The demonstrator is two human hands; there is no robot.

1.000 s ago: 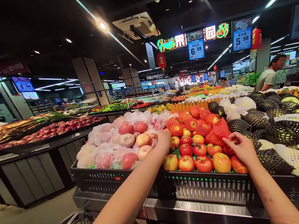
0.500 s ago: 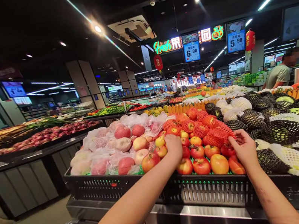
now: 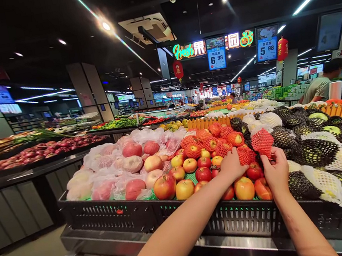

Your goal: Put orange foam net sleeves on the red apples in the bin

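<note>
Red net point(image 3: 262, 142) x1 in right hand point(image 3: 276, 171) grip; left hand point(image 3: 232, 165) on apples point(image 3: 184, 189), grip unclear.

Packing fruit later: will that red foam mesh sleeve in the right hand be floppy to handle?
Probably light and squashy: the red foam mesh sleeve is open netting, pinched in the right hand. Likely grippy rather than slippery, given its ribbed weave.

Two hands point(image 3: 234, 165); two red lanterns point(image 3: 177, 70)
</note>
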